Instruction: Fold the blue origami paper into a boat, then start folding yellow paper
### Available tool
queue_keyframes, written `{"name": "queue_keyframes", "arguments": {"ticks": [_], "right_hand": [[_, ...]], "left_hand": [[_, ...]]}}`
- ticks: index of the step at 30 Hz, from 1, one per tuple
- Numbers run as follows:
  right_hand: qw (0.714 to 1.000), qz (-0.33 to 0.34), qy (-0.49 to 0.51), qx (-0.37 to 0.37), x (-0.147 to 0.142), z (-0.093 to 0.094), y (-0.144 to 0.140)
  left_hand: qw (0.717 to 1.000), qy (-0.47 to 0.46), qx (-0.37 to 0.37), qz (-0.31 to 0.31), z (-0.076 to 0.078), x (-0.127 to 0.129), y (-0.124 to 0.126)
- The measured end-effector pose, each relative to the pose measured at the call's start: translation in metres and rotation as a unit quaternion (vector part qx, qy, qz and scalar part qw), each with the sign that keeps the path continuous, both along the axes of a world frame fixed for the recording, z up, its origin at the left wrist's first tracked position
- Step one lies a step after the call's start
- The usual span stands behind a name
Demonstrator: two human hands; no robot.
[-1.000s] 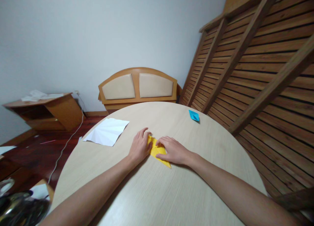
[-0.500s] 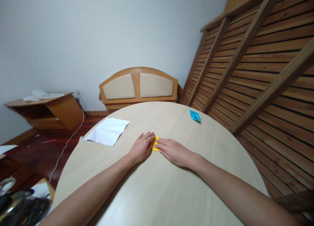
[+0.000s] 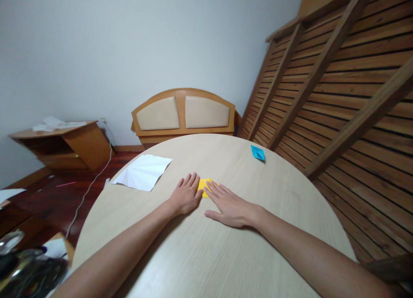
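Pressing flat on the round table [image 3: 206,255], both hands lay near the middle of the frame, where a second earlier they had been curled around a larger spread of yellow paper. The left hand [image 3: 184,194] had opened out, fingers straight and together, palm down, its fingertips touching the left edge of the yellow folded paper [image 3: 204,186]. The right hand [image 3: 227,204] had likewise flattened, fingers spread a little and thumb out to the side, covering the paper's lower right part. Far less yellow showed than before: only a small patch between the two sets of fingertips, lying flat just above centre. Neither hand gripped anything.

At the left edge of the table a creased white sheet [image 3: 143,172] lay partly over the rim, well apart from the left hand, with bare tabletop between. Bare wood also ran from the hands down to the bottom of the frame, crossed only by the forearms. Beyond the paper the far rim lay open. At upper right, near the table's edge, sat a small blue folded paper [image 3: 257,152], well apart from the right hand. Past it a slatted wooden frame [image 3: 338,95] leaned close along the right side.
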State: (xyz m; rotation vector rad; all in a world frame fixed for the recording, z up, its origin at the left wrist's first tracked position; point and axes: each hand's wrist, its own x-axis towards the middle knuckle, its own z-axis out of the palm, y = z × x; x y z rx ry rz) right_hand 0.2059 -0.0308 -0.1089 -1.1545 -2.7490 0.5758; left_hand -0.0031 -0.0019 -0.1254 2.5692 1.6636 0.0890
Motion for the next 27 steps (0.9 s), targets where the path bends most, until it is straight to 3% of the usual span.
{"name": "queue_keyframes", "arguments": {"ticks": [4, 7, 10, 16, 27], "right_hand": [[1.000, -0.002, -0.005, -0.005, 0.000, 0.001, 0.000], [1.000, -0.004, 0.001, 0.000, 0.001, 0.001, 0.001], [1.000, 0.000, 0.004, 0.011, 0.002, 0.001, 0.003], [0.998, 0.004, 0.041, 0.047, 0.008, 0.010, 0.008], [0.997, -0.034, 0.056, 0.027, 0.012, 0.001, 0.024]], "left_hand": [[0.997, 0.004, 0.048, 0.060, 0.002, 0.000, -0.001], [0.996, -0.034, 0.084, -0.014, 0.003, 0.004, -0.002], [0.990, -0.077, 0.057, -0.101, 0.001, 0.008, -0.003], [0.995, -0.059, -0.009, -0.079, -0.005, 0.012, -0.004], [0.997, -0.015, 0.005, -0.081, -0.003, 0.012, -0.008]]}}
